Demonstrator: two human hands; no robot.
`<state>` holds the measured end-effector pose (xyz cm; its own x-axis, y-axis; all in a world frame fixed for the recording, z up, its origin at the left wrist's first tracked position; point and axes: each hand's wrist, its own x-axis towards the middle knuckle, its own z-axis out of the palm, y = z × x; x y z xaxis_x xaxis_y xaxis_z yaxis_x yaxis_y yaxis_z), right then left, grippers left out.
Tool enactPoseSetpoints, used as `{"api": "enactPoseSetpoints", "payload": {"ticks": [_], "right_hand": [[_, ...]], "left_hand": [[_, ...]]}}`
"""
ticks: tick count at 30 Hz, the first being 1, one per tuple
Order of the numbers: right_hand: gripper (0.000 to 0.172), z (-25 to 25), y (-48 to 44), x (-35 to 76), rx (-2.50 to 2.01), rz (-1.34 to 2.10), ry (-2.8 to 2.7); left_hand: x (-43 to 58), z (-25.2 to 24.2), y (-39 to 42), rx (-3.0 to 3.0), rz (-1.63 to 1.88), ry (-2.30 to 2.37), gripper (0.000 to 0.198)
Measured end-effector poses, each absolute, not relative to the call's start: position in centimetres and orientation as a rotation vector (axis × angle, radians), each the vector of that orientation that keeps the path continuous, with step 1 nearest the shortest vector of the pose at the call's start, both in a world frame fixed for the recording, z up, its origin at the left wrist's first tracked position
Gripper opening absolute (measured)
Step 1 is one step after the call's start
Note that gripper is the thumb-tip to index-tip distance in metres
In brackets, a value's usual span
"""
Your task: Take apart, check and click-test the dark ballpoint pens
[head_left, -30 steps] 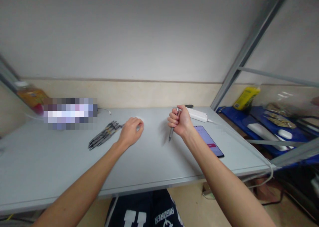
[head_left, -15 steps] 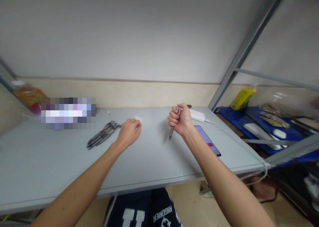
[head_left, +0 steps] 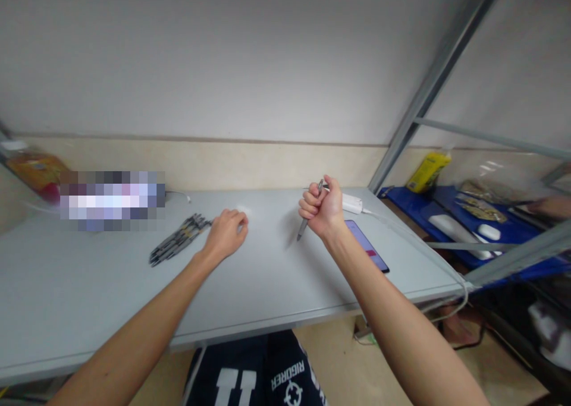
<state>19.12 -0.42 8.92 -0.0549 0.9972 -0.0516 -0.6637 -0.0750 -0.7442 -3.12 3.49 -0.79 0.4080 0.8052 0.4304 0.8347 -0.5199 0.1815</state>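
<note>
My right hand (head_left: 321, 211) is a fist wrapped round a grey pen (head_left: 302, 230), held tip down just above the grey table (head_left: 89, 299). My left hand (head_left: 225, 233) rests on the table with its fingers curled in; whether anything is under them is hidden. A bundle of several dark pens (head_left: 177, 245) lies on the table just left of my left hand. A phone (head_left: 368, 246) with a lit screen lies flat to the right of my right wrist.
A white power adapter (head_left: 351, 204) with its cable sits behind my right hand. A blurred box (head_left: 111, 199) and a snack bag (head_left: 31, 171) stand at the back left. A metal rack post (head_left: 423, 91) rises at the right; beyond it a blue surface holds a yellow bottle (head_left: 427, 171).
My right hand has tilted the pen slightly, its tip swinging left. My left hand stays curled on the table. The view has shifted a little.
</note>
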Motion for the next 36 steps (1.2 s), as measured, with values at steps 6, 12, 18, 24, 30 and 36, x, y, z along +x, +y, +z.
{"api": "enactPoseSetpoints", "payload": {"ticks": [6, 12, 18, 24, 30, 36], "right_hand": [[0.031, 9.0, -0.4, 19.1, -0.717, 1.521, -0.600], [0.035, 8.8, -0.5, 19.1, -0.720, 1.534, -0.602], [0.037, 8.1, -0.4, 19.0, -0.846, 1.500, -0.705], [0.019, 5.6, 0.5, 18.7, -1.356, 1.091, -1.051], [0.028, 2.4, 0.2, 18.9, -1.793, 0.183, -1.826], [0.026, 0.6, -0.9, 18.7, -2.029, -0.162, -2.024]], "left_hand": [[-3.1, -0.6, 3.3, -2.590, -0.713, -1.521, 0.014], [-3.0, -0.4, 3.2, -2.581, -0.659, -1.569, 0.016], [-2.9, -0.2, 3.0, -2.530, -0.516, -1.686, 0.020], [-2.7, 0.1, 2.4, -2.452, -0.373, -1.746, 0.029], [-2.8, 0.7, 2.0, -2.251, -0.279, -1.834, 0.031], [-3.3, 0.9, 2.0, -2.203, -0.144, -1.873, 0.035]]}}
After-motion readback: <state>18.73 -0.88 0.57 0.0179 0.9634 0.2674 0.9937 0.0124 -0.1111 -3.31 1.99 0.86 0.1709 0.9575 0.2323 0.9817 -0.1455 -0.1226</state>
